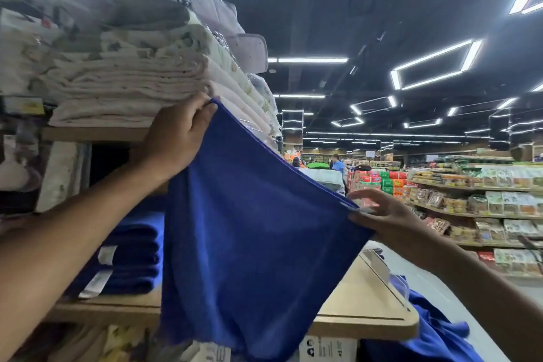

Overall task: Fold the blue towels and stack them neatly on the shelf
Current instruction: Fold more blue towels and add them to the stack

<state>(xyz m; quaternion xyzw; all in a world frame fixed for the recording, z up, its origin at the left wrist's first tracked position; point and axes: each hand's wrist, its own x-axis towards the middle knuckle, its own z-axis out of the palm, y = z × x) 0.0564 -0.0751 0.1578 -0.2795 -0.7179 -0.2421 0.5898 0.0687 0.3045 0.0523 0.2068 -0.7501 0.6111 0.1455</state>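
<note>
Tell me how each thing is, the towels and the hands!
Held towel: unfolded, hanging spread between both hands.
Left hand: grips the towel's top corner.
Right hand: pinches its other corner.
Towel stack: folded, on the shelf.
White bedding: folded, piled higher up.
Loose blue cloth: crumpled, lower right.

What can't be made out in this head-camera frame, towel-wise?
Head view:
- Folded blue stack: its right part is hidden behind the held towel, so the count is unclear.
- White labels on that stack: too blurred to read.
- Blue cloth at lower right: cut off by the bottom edge; full shape unknown.
- Held towel's bottom hem: runs off the bottom edge.
</note>
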